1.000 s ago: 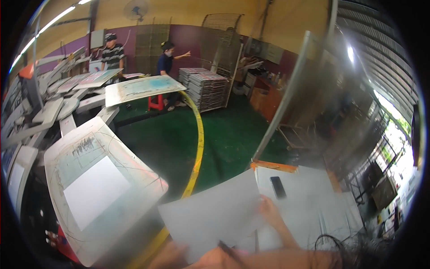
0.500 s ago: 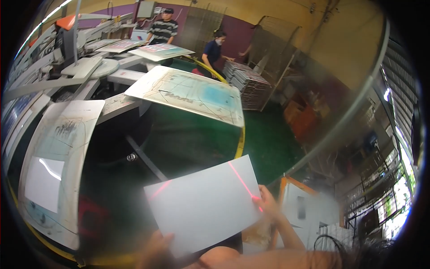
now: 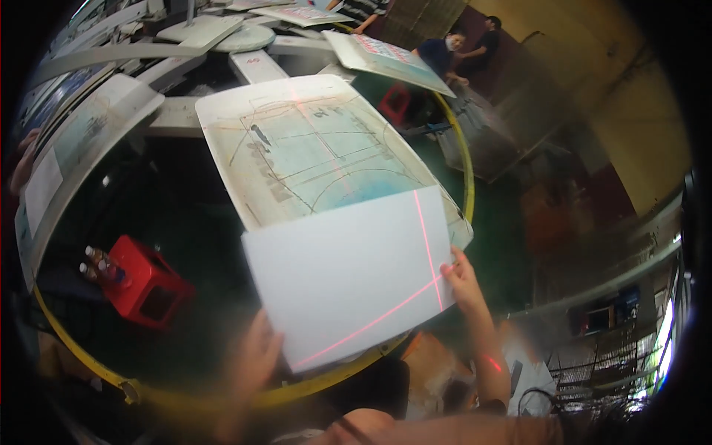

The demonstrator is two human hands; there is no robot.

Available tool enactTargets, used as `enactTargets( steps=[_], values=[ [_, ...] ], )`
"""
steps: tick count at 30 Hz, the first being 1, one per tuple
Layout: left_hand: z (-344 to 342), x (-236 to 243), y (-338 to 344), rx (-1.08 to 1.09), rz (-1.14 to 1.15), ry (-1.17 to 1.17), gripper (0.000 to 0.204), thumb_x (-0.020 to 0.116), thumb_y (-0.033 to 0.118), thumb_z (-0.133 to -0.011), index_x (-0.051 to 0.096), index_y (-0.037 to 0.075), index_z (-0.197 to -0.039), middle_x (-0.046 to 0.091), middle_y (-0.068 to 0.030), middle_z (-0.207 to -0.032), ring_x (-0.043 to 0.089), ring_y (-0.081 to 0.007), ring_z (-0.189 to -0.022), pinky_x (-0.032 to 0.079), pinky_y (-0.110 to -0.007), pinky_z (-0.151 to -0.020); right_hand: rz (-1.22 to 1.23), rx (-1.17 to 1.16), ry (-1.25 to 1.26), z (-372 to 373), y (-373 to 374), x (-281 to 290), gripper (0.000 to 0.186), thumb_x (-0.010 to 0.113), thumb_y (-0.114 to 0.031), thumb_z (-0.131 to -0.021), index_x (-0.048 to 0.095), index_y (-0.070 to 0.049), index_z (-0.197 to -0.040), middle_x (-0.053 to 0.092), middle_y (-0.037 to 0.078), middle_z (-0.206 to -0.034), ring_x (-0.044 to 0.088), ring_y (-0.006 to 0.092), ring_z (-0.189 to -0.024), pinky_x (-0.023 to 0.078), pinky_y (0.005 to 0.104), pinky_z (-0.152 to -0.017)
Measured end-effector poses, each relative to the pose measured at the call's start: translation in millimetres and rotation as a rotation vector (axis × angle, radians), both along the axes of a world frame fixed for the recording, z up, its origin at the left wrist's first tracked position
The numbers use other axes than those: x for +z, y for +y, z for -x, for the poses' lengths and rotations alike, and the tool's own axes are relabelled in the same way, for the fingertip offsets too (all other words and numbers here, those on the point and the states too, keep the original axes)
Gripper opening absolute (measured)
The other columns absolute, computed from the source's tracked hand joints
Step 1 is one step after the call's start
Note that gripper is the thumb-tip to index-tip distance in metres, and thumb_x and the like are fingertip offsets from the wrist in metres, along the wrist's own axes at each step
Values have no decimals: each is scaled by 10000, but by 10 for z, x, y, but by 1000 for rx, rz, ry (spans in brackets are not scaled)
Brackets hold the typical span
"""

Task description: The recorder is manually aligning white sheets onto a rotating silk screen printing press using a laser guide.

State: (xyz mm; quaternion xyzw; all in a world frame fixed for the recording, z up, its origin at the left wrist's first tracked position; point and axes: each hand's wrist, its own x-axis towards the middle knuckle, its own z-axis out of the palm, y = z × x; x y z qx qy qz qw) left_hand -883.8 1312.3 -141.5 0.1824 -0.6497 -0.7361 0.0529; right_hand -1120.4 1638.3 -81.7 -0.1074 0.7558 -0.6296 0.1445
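A blank white sheet (image 3: pixel 356 267) is held between my hands, with red laser lines crossing near its right edge. My right hand (image 3: pixel 461 282) pinches the right edge, thumb on top. At the lower left edge, my left hand (image 3: pixel 256 352) grips the sheet; it is partly blurred. The sheet's far part overlaps the near end of a pale, stained flat platen (image 3: pixel 297 141) marked with dark lines. Whether the sheet touches the platen I cannot tell.
A yellow ring rail (image 3: pixel 311 386) curves round the machine. Left stands another platen (image 3: pixel 81 137) with a white sheet (image 3: pixel 44 193), a hand (image 3: pixel 26 159) beside it. A red stool (image 3: pixel 148 282) carries bottles (image 3: pixel 100 263). Other people (image 3: pixel 486 44) stand at the back; a printed platen (image 3: pixel 393 59) lies far right.
The view has shifted. A platen now lies straight ahead, beneath the sheet's far part. My hands have carried the sheet up and forward over it, and the laser lines fall differently.
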Motion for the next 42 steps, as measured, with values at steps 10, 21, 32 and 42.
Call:
enactTargets(
  steps=[10, 21, 32, 42],
  values=[
    [362, 78, 145, 156, 1047, 75, 287, 634, 23, -809, 607, -8, -1093, 586, -157, -1209, 566, -345, -1086, 455, -383, -922, -40, 52, -35, 1219, -94, -406, 497, 536, -63, -931, 348, 9, -1384, 637, 149, -1099, 609, 166, -1004, 477, 276, -856],
    [527, 45, 255, 156, 1102, 39, 254, 670, 34, -781, 630, -3, -1029, 582, -139, -1206, 548, -342, -1120, 446, -397, -934, -72, 142, -115, 1409, -469, -468, 487, 517, -80, -946, 339, -2, -1392, 658, 137, -1003, 634, 134, -868, 488, 243, -781],
    [558, 91, 294, 150, 1127, 13, 235, 666, 25, -777, 619, 3, -1006, 575, -126, -1186, 546, -336, -1121, 457, -398, -918, -107, 142, -70, 1493, -566, -547, 503, 521, -97, -950, 326, 13, -1401, 657, 143, -993, 635, 132, -837, 493, 238, -734],
    [585, 62, 325, 188, 1116, 10, 174, 650, 7, -770, 600, -7, -936, 573, -135, -1184, 549, -342, -1104, 457, -401, -904, -152, 139, -51, 1478, -634, -528, 486, 528, -106, -949, 351, 4, -1388, 655, 128, -958, 628, 117, -812, 488, 233, -711]
  ],
)
